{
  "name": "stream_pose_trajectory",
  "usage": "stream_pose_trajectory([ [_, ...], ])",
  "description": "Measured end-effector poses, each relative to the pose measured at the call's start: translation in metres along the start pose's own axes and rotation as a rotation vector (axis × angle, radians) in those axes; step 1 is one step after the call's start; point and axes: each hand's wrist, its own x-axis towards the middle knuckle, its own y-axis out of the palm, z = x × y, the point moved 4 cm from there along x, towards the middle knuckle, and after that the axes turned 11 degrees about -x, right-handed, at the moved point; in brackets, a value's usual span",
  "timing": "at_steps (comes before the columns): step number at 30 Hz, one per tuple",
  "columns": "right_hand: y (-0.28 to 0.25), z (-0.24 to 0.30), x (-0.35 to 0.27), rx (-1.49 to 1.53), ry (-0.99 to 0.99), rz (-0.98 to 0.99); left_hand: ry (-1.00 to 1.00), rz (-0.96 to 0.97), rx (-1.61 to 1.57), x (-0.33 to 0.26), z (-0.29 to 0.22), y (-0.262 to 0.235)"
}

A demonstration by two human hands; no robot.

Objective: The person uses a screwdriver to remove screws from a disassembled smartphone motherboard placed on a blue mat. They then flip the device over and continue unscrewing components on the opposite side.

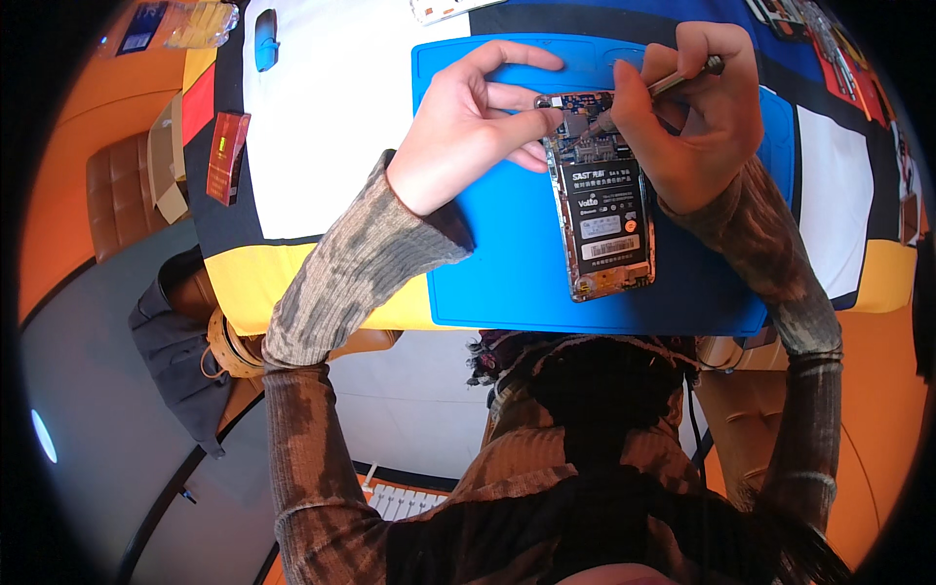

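Observation:
An opened smartphone (639,276) lies on a blue work mat (497,283), its black battery (604,210) and green-blue circuit board (577,101) exposed. My left hand (468,127) grips the phone's upper left edge, thumb over the board and fingers along the side. Above the phone's upper right, my right hand (697,141) is closed around a slim metal screwdriver (678,82) with a dark rounded end. Its shaft slants down left toward the upper board. Whether the tip touches the board I cannot tell.
White sheets (331,127) lie left and right of the mat. A blue capped object (265,41) and a red box (227,156) are on the left. Clear plastic packaging (203,24) sits at the far left corner; several tools (840,68) lie at the far right.

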Motion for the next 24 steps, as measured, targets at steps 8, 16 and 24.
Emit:
stream_pose_trajectory([
  [8, 0.002, 0.003, -0.001, 0.036, -0.017, 0.027, -0.005, -0.011, 0.014, 0.000, 0.000, 0.000],
  [16, 0.003, 0.003, 0.000, 0.077, -0.012, 0.052, 0.000, -0.009, 0.006, 0.001, 0.000, -0.001],
  [24, 0.003, 0.012, 0.007, 0.059, -0.082, 0.120, 0.020, -0.036, -0.041, 0.001, -0.001, -0.001],
])
